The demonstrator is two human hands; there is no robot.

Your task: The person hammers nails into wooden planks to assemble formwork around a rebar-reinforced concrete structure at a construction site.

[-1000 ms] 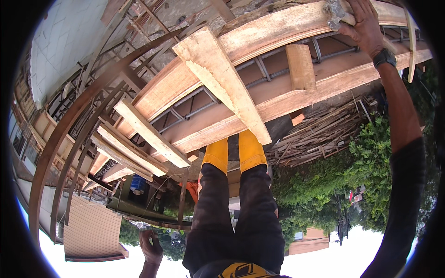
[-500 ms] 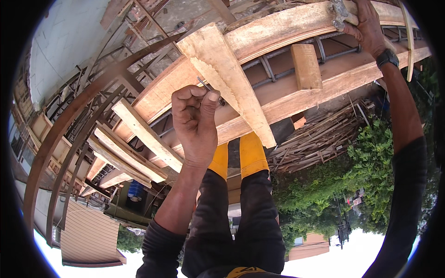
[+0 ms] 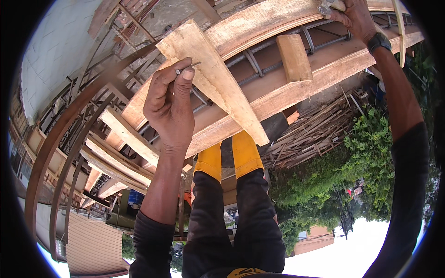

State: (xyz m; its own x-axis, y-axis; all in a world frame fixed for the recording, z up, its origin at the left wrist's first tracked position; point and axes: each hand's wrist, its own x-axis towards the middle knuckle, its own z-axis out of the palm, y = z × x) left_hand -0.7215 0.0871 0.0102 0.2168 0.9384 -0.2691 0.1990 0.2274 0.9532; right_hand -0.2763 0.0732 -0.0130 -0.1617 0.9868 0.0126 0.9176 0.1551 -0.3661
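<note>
Pinched between thumb and forefinger of my left hand (image 3: pixel 169 104) is a nail (image 3: pixel 196 63), its round head showing near the fingertips. That hand hovers by the upper end of a short wooden plank (image 3: pixel 222 83), which lies crosswise over a long timber form. My right hand (image 3: pixel 360 21) is closed on a hammer (image 3: pixel 330 10) at the upper right, above the form's far board (image 3: pixel 264 23). The fingers partly hide the hammer's handle. A watch (image 3: pixel 379 41) sits on the right wrist.
Steel reinforcing bars (image 3: pixel 252 62) run inside the form, behind its near board (image 3: pixel 333 69). A wooden block (image 3: pixel 295 58) bridges it. More planks (image 3: pixel 130 134) lie at left beside curved brown bars (image 3: pixel 55 157). Below are yellow boots (image 3: pixel 247 150), a pile of wood strips (image 3: pixel 310 134) and greenery (image 3: pixel 324 190).
My left hand has shifted left and upward with the nail, which is turned so its head now shows. My right hand keeps hold of the hammer. The whole view has shifted slightly.
</note>
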